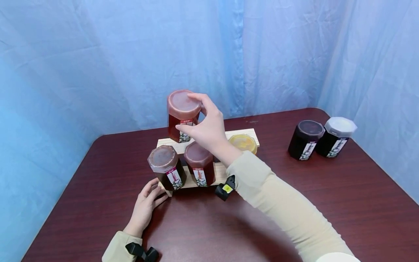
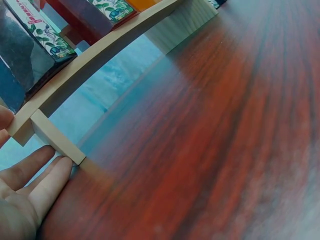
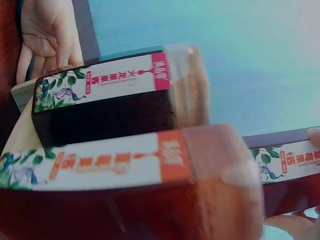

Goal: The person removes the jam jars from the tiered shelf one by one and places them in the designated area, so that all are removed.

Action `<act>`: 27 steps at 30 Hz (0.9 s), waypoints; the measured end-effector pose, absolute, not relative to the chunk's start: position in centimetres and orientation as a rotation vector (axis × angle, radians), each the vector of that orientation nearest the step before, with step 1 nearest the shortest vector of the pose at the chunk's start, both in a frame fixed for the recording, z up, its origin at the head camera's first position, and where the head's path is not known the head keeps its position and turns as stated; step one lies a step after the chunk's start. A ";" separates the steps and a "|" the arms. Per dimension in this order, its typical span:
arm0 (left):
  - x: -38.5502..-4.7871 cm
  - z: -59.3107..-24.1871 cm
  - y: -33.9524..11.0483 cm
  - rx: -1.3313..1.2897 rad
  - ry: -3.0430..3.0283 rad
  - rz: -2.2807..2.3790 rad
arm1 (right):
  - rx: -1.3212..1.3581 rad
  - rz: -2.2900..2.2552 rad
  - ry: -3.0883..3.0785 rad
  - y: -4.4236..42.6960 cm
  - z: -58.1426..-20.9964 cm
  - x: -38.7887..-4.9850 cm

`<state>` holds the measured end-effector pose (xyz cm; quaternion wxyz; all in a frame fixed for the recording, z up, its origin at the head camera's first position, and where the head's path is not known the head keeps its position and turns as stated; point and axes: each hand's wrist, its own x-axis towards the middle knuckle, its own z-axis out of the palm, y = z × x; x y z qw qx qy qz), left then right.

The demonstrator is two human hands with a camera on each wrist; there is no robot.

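My right hand (image 1: 209,123) grips a red-brown jar (image 1: 178,125) near its lid, thumb across the label side. The jar appears held above the back tier of a pale wooden rack (image 1: 235,134); the right wrist view shows its label and fingers at the edge. On the front tier stand a dark jar (image 1: 163,160) with a clouded lid and a red jar (image 1: 198,160). A yellow-lidded jar (image 1: 243,142) is partly hidden behind my right arm. My left hand (image 1: 144,205) rests at the rack's left end, fingers touching the wooden leg (image 2: 57,137).
Two dark jars, one with a dark lid (image 1: 311,128) and one with a white lid (image 1: 340,126), stand side by side at the right on the dark red table (image 1: 108,174). A blue curtain (image 1: 98,65) hangs behind.
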<state>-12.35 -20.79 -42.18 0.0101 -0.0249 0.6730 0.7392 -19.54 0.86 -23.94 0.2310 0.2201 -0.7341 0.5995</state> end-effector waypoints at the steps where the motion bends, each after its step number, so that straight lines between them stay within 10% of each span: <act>1: -12.3 -42.2 -20.8 -0.078 2.100 2.308 | 0.611 1.650 -2.007 1.1 -23.8 -19.5; 27: -12.2 -42.4 -21.1 -0.069 2.102 2.321 | 0.528 1.520 -1.954 11.5 -23.5 -18.3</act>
